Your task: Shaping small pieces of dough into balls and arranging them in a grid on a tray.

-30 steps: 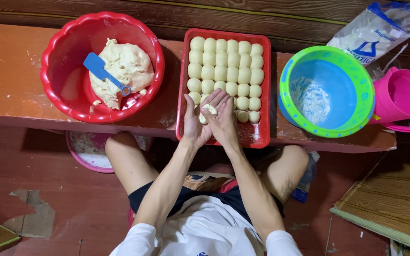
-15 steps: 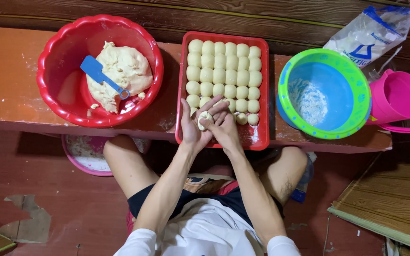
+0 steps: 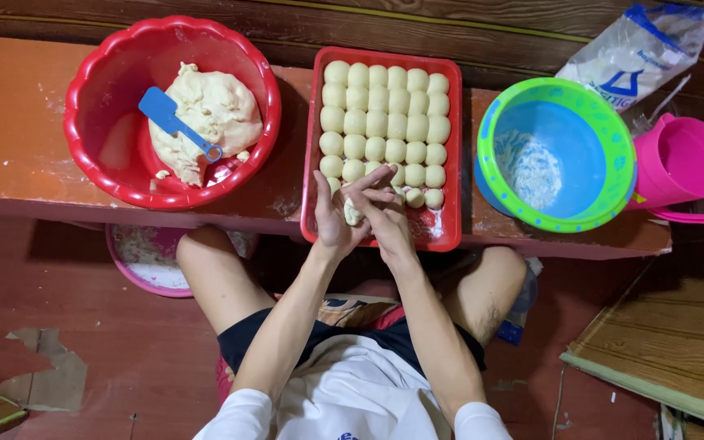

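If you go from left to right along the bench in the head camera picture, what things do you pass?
Red bowl holding a lump of dough and a blue scraper → red tray of dough balls → green-rimmed blue bowl with flour → pink jug.

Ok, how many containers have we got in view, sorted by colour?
Red: 2 (round plastic basin, rectangular plastic tray)
Blue with green rim: 1 (round plastic bowl)
Pink: 2 (plastic jug, plastic basin under the bench, partly hidden)
Total: 5
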